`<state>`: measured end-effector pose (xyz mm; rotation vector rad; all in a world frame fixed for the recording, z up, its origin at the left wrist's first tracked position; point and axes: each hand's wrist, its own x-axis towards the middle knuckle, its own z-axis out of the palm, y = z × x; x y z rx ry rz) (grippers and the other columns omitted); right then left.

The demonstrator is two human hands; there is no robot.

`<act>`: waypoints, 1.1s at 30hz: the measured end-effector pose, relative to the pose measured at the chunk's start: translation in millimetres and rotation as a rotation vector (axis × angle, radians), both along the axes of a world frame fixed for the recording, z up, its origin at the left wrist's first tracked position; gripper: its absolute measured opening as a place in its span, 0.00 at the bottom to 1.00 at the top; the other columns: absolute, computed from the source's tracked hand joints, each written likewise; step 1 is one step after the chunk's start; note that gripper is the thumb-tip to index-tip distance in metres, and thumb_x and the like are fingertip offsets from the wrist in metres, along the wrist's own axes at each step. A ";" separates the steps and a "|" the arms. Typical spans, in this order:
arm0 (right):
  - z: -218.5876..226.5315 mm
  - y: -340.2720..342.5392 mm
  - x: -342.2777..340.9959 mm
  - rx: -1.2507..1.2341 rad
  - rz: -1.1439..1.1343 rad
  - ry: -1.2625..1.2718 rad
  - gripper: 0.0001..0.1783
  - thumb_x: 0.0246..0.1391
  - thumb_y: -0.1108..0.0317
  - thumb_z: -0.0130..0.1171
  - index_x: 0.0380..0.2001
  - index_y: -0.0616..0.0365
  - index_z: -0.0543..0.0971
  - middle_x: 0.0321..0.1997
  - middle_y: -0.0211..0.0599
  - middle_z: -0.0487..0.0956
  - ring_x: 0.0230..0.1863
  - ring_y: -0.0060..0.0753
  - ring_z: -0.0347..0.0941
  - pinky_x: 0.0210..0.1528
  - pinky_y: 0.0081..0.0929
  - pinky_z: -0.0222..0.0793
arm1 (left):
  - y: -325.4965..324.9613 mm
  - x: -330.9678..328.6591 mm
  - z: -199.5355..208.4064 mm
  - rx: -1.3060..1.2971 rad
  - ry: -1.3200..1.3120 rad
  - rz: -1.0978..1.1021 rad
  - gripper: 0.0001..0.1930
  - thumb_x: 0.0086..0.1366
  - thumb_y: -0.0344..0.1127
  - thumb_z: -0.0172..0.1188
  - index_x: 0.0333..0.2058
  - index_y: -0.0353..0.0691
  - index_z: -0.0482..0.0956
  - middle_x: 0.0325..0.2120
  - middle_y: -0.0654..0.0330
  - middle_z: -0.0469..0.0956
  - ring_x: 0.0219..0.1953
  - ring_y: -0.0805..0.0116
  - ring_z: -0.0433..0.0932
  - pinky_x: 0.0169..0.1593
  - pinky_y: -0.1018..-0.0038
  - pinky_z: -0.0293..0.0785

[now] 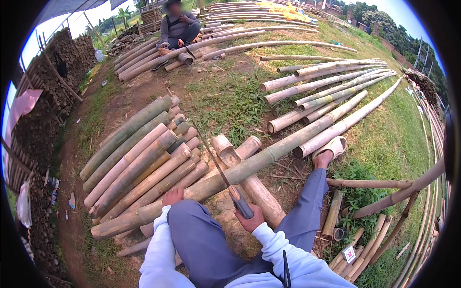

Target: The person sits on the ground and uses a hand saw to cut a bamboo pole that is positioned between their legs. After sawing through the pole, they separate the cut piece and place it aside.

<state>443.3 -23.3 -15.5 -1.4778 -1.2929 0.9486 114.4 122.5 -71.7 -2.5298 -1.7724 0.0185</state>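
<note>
My right hand (250,219) is closed round the dark grip of a hand saw (238,198). Its long thin blade points away from me and lies across a long green bamboo pole (274,152), near the pole's left part. That pole runs from the lower left to the upper right, resting over a thick notched bamboo log (261,196). Beside my bent left knee, my left hand (173,196) grips the same pole, its fingers partly hidden by the sleeve and knee. I cannot make out a cut where the blade meets the pole.
A stack of short cut bamboo lengths (144,156) lies to the left. Long bamboo poles (331,79) spread at the upper right. Across the ground sits another person (177,29) by more poles. My sandalled foot (333,148) stands right, near a bamboo rail (370,183).
</note>
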 end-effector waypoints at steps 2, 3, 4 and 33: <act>5.9 -0.9 6.1 -0.011 -0.002 -0.016 0.12 0.52 0.66 0.67 0.38 0.60 0.82 0.29 0.51 0.81 0.31 0.47 0.81 0.37 0.38 0.74 | -0.2 13.8 8.9 0.013 0.012 -0.013 0.11 0.63 0.37 0.53 0.43 0.42 0.73 0.35 0.52 0.79 0.41 0.51 0.82 0.43 0.56 0.78; 7.2 0.0 8.1 0.001 -0.014 -0.028 0.12 0.52 0.65 0.67 0.38 0.59 0.81 0.29 0.51 0.81 0.32 0.51 0.81 0.38 0.39 0.74 | 3.6 13.6 7.2 0.017 0.023 -0.009 0.11 0.63 0.37 0.53 0.43 0.43 0.72 0.35 0.53 0.79 0.40 0.52 0.82 0.43 0.56 0.77; 6.1 -1.2 6.6 -0.010 -0.004 -0.015 0.12 0.52 0.65 0.67 0.38 0.59 0.81 0.30 0.51 0.81 0.32 0.53 0.80 0.38 0.40 0.74 | 4.3 9.4 2.0 0.023 0.035 -0.006 0.11 0.63 0.38 0.53 0.43 0.43 0.72 0.34 0.54 0.79 0.40 0.52 0.82 0.42 0.56 0.77; -1.7 1.5 5.5 0.030 0.019 0.046 0.15 0.52 0.65 0.66 0.43 0.59 0.81 0.25 0.48 0.77 0.25 0.44 0.72 0.34 0.36 0.71 | 8.4 5.2 -5.9 0.077 0.129 0.044 0.09 0.64 0.38 0.52 0.42 0.45 0.71 0.33 0.55 0.79 0.37 0.54 0.82 0.40 0.56 0.78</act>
